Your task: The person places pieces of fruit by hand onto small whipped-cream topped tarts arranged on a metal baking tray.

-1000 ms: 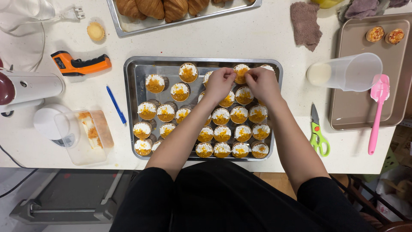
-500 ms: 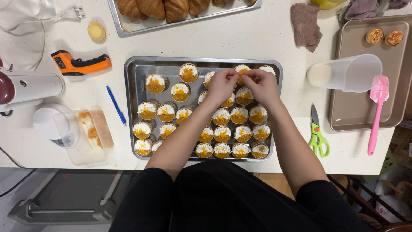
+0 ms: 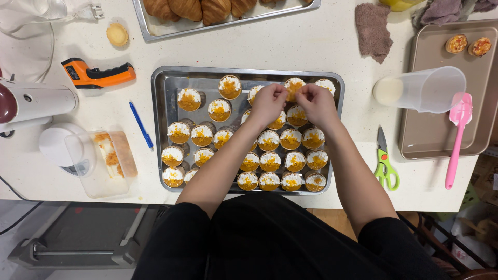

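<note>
**Orange topping being placed on a cup at the back of the tray**

Both hands are being held together over the far row of a metal tray (image 3: 161,129) that is resting on a white surface (image 3: 332,46). The left hand (image 3: 267,103) and the right hand (image 3: 317,103) are being kept nearly closed, the fingertips pinched toward one another just beside a small cream-topped cup (image 3: 294,87) in the back row. What is being pinched is too small to be made out; it is judged to be a bit of the orange topping seen on the other cups. The cup is sitting between two neighbours in the back row, right of the middle of the tray.

The step in hand is judged to be the dressing of this one cup, with most of the other cups already being shown with cream and orange on top. A light, steady touch is being called for, so that the cream is not dented and the neighbouring cups are not knocked.

Around the tray, a blue pen (image 3: 140,124) and an orange handheld thermometer (image 3: 96,75) are lying to the left, a clear tub (image 3: 104,163) is standing by a small scale, and green-handled scissors (image 3: 384,163), a clear jug (image 3: 423,89) and a pink spatula (image 3: 456,137) are lying to the right. A tray of croissants (image 3: 207,10) is sitting at the far edge.
</note>
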